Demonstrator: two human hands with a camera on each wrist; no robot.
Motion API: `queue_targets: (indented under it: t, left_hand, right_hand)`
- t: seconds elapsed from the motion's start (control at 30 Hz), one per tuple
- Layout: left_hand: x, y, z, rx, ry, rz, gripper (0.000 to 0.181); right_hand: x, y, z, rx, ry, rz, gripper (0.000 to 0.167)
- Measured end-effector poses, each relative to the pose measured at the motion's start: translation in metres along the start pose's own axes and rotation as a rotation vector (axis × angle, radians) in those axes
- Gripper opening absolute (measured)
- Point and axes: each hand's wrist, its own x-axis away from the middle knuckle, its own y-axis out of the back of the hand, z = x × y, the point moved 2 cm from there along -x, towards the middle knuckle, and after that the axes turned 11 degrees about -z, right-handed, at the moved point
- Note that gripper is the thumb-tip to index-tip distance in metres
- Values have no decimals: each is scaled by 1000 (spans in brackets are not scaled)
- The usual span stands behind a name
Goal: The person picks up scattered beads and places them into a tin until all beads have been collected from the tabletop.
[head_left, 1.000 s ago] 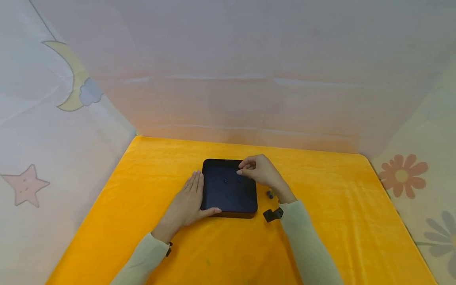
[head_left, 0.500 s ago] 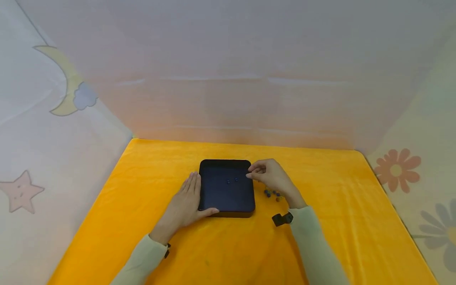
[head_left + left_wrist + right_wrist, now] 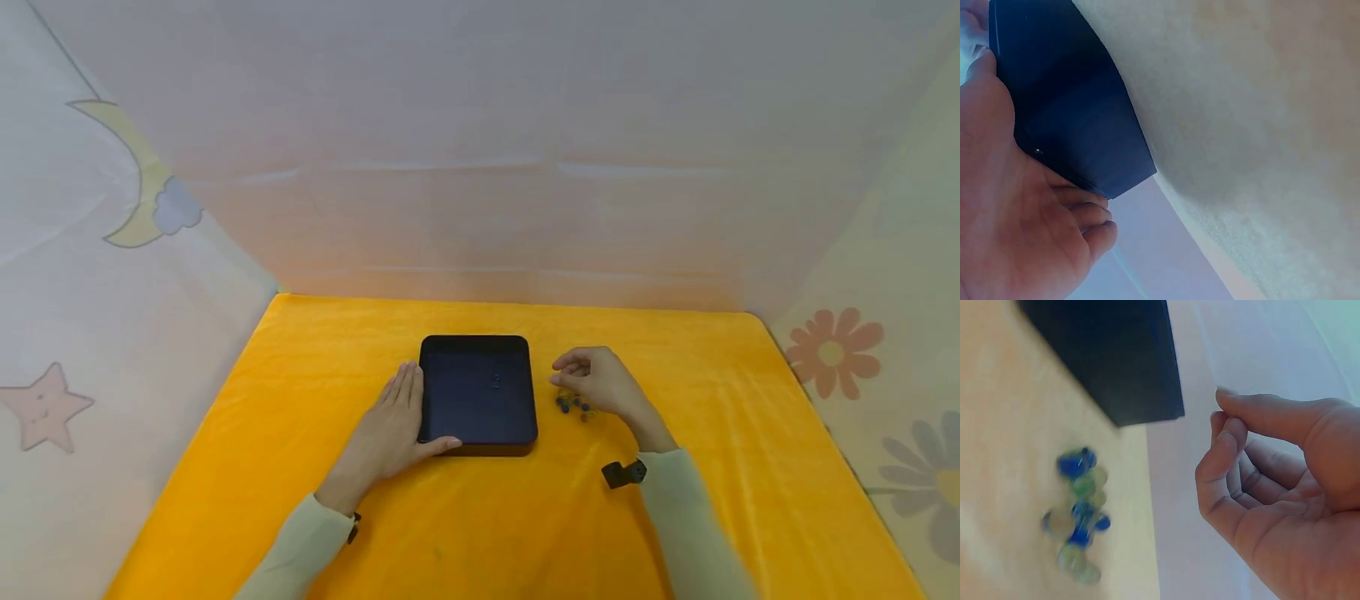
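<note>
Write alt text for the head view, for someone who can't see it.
A person's left hand rests against the left side of a squarish black tray on yellow cloth; the right hand, curled, hovers near small blue and yellowish marbles right of the tray.

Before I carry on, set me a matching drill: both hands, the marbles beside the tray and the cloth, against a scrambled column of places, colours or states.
1. Left hand
2. Right hand
3. Marbles
4. Cloth

A. Yellow-orange, spread under the tray
B. Blue and greenish, grouped outside the tray
C. Laid against the tray's left side
D. Curled, apart from the tray, nothing visible in its grip

Pairs: 1-C, 2-D, 3-B, 4-A
</note>
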Motion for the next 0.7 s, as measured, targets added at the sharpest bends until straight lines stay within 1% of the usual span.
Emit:
queue_targets:
  t: [0.1, 0.4, 0.53, 0.7]
  left_hand:
    - [0, 0, 0, 6, 1, -1, 128]
    - [-2, 1, 0, 3, 1, -4, 128]
    - [-1, 1, 0, 11, 4, 4, 128]
    - [0, 0, -1, 20, 10, 12, 129]
  right_hand:
    - [4, 5, -10, 13, -1, -16, 31]
    - [15, 18, -36, 54, -18, -4, 29]
    - [19, 21, -46, 70, -32, -1, 26]
    - [23, 21, -57, 83, -52, 0, 26]
